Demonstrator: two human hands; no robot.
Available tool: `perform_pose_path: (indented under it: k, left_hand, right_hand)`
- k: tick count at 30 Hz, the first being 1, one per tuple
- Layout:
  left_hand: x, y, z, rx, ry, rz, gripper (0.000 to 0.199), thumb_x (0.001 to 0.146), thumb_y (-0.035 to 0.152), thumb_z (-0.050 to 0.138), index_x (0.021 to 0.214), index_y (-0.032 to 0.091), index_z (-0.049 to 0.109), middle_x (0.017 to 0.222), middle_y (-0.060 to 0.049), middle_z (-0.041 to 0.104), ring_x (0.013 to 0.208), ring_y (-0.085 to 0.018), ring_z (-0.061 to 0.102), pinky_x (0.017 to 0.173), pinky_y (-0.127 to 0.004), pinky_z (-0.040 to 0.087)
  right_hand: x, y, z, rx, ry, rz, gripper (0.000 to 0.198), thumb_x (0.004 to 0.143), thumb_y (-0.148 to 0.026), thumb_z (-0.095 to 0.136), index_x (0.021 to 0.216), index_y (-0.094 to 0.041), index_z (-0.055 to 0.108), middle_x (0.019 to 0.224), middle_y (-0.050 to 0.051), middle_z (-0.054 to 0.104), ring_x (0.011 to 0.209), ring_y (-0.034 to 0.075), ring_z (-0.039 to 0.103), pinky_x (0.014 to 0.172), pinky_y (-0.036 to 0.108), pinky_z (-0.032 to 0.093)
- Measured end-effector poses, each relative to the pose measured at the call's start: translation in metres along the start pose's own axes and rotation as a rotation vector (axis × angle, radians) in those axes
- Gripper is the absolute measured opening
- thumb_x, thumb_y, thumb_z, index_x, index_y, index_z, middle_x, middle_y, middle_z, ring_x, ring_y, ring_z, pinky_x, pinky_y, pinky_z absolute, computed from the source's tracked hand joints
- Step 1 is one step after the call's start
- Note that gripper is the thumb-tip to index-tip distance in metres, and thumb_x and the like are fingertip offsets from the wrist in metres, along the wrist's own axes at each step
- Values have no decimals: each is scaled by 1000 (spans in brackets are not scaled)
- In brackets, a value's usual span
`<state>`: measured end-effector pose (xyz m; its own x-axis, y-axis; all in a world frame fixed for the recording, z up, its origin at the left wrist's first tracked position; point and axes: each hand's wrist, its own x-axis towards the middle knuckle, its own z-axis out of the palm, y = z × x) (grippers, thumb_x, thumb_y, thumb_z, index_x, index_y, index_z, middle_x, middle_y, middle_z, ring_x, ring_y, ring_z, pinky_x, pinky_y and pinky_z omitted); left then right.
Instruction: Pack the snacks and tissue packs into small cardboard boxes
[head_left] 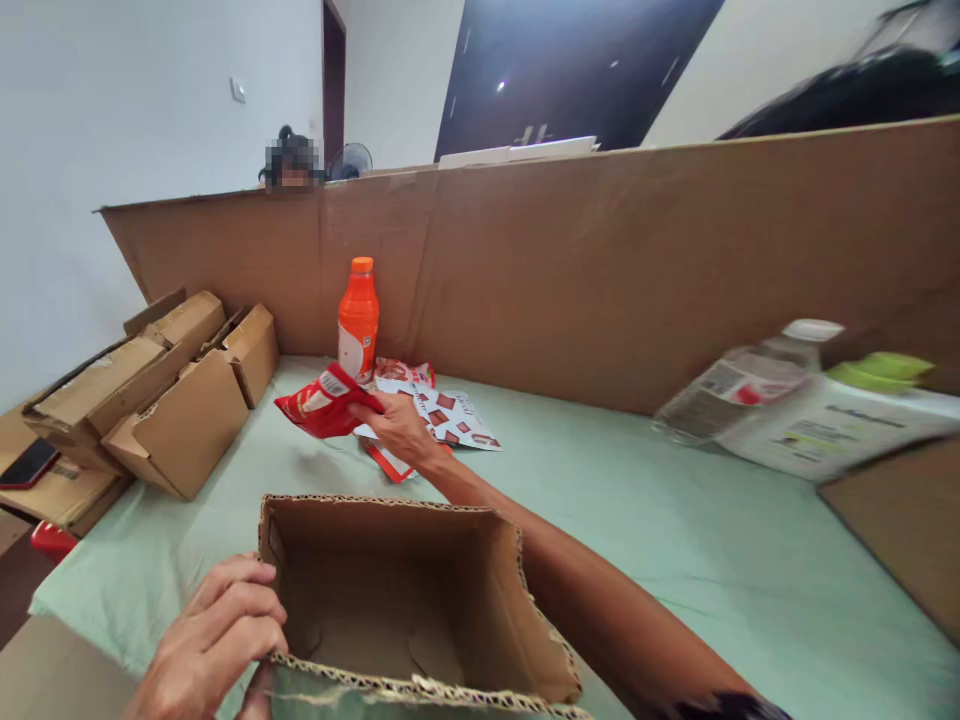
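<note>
An open cardboard box stands close in front of me, with nothing visible inside it. My left hand is closed on its left wall, fingers over the torn edge. Beyond the box, my right hand pinches a red snack packet by its right end. Under and behind that hand lie a white packet with brown squares, another red packet and a red-and-white one. An orange bottle stands upright just behind the packets.
Several cardboard boxes are stacked at the left, near a dark phone. A clear plastic jug and a white pack with a green cap are at the right. A tall cardboard panel bounds the back; a person's head shows behind it.
</note>
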<state>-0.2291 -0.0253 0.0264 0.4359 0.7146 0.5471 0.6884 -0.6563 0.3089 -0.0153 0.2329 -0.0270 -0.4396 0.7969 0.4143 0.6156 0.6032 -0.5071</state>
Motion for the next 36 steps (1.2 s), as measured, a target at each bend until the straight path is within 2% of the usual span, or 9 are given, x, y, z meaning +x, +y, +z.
perform_pose_path:
  k: [4,7,9,13,18,21,24,31,36]
  left_hand:
    - [0,1,0,-17,23,-25,30,82,0,53,96,25,61,95,-4,73,111,-24,70,96,-35,61]
    - [-1,-2,3,-26,64,-24,31,83,2,55,102,25,62,98,-4,73,113,-23,69,96,-33,61]
    - [1,-3,7,-39,96,-32,30,84,3,55,104,25,61,95,-3,72,113,-22,68,94,-31,60]
    - [12,-5,15,-103,103,-5,26,86,4,53,99,25,60,90,-1,70,111,-21,68,93,-31,58]
    - [25,-9,15,-110,19,29,22,85,6,56,94,25,59,103,-3,71,118,-22,66,96,-32,56]
    - [25,-12,11,-102,-9,28,20,85,7,56,91,25,59,109,-4,71,122,-23,65,98,-32,55]
    - [23,-12,10,-110,-18,37,19,85,7,55,89,25,58,111,-4,72,122,-22,65,99,-31,54]
    - [22,-12,12,-102,-43,14,20,88,6,52,92,25,54,112,-4,69,128,-20,60,104,-30,50]
    - [15,-7,11,-75,-71,-15,20,89,6,50,92,26,52,116,-4,67,133,-18,55,105,-29,49]
  right_hand:
    - [-85,0,-78,25,160,60,39,102,-41,44,95,-21,77,92,4,78,82,23,71,75,33,54]
    - [-153,8,-129,-208,260,59,35,99,-44,50,82,-28,77,86,4,78,81,25,70,81,39,52]
    - [-188,15,-143,-441,244,48,35,99,-39,50,77,-28,75,78,6,76,75,26,69,83,42,48]
    - [-224,22,-121,-760,63,139,23,94,-21,54,85,-20,75,70,11,74,70,26,67,79,40,44]
    - [-251,22,-79,-514,-207,122,22,88,-25,63,107,-22,74,111,11,78,104,27,70,93,41,46]
    - [-278,36,-80,-535,-159,57,52,84,-32,67,136,-22,63,144,15,63,130,32,58,107,50,41]
    - [-302,60,-84,-688,-135,63,71,79,-26,67,148,-16,53,154,21,52,136,35,52,106,51,43]
    - [-289,96,-55,-910,14,78,56,86,-4,50,141,-12,59,137,20,65,120,32,62,95,41,51]
    - [-276,107,-61,-652,158,177,51,91,-9,46,138,-15,62,134,15,70,111,28,70,91,39,58]
